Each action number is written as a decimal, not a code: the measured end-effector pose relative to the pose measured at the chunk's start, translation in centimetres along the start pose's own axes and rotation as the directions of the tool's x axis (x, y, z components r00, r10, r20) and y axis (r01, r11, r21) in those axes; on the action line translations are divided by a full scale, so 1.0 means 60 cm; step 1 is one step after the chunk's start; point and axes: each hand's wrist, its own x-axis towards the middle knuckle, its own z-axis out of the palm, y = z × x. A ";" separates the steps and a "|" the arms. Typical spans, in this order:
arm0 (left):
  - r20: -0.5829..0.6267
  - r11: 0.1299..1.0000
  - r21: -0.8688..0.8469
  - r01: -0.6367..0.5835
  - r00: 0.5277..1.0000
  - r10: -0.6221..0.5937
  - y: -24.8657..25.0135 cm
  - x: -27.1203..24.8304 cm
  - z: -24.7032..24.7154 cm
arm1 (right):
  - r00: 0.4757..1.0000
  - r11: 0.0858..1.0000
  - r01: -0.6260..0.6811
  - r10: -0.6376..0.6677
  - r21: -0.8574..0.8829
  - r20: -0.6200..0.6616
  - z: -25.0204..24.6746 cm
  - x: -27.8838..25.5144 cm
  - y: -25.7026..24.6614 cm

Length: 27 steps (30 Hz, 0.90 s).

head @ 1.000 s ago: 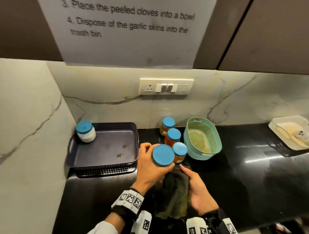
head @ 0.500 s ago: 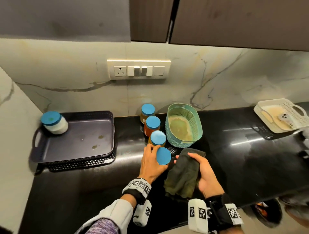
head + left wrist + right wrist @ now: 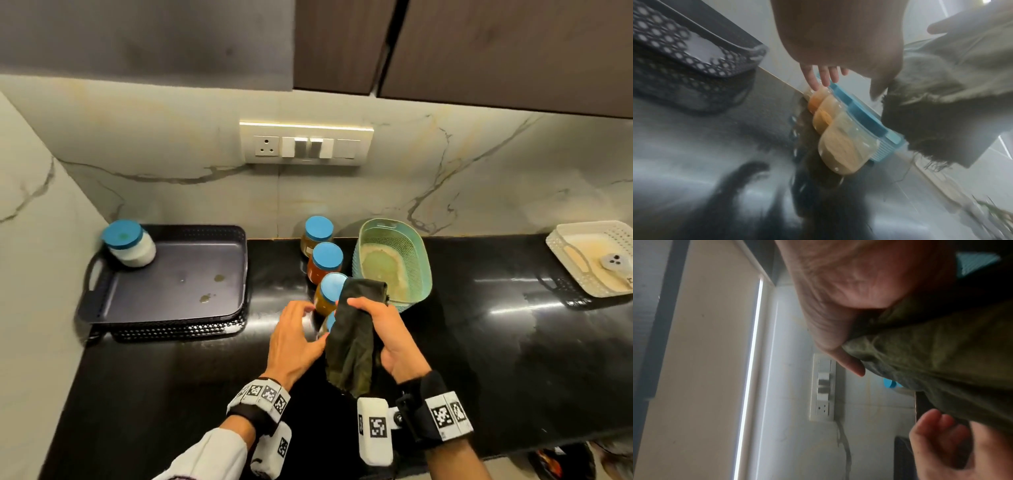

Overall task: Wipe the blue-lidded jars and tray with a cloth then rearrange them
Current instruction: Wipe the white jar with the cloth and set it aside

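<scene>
Several blue-lidded jars stand in a row on the black counter: a back jar [image 3: 318, 233], a red jar [image 3: 325, 263], an orange jar [image 3: 330, 294] and a nearest jar [image 3: 844, 146], mostly hidden by the cloth in the head view. My left hand [image 3: 301, 325] hovers beside the nearest jar, its fingers [image 3: 822, 78] straight and holding nothing. My right hand [image 3: 376, 329] grips a dark green cloth [image 3: 352, 342] [image 3: 931, 353], whose top lies against the orange jar's lid. A white jar [image 3: 128, 243] sits in the back left corner of the dark tray [image 3: 164, 294], which has stains.
A teal basket [image 3: 394, 260] stands right behind the jars. A white basket [image 3: 589, 257] sits at the far right of the counter. A marble wall closes the left side, with a switch panel [image 3: 305, 144] on the back wall and cabinets overhead.
My left hand has set the jar it held down at the near end of the row and let go. My right hand has raised the cloth up to the jars.
</scene>
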 end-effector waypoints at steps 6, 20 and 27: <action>-0.258 0.993 0.100 0.057 0.966 -0.030 -0.053 0.019 -0.124 | 0.997 0.993 -0.020 0.029 -0.120 0.076 0.125 0.025 0.006; -0.478 0.867 0.220 0.448 0.824 -0.304 -0.230 0.213 -0.485 | 0.928 0.898 0.167 -0.004 -0.407 0.372 0.430 0.017 0.024; -0.268 0.779 0.472 0.411 0.910 -0.318 -0.301 0.307 -0.528 | 0.915 0.852 0.262 -0.070 -0.454 0.397 0.472 0.019 0.034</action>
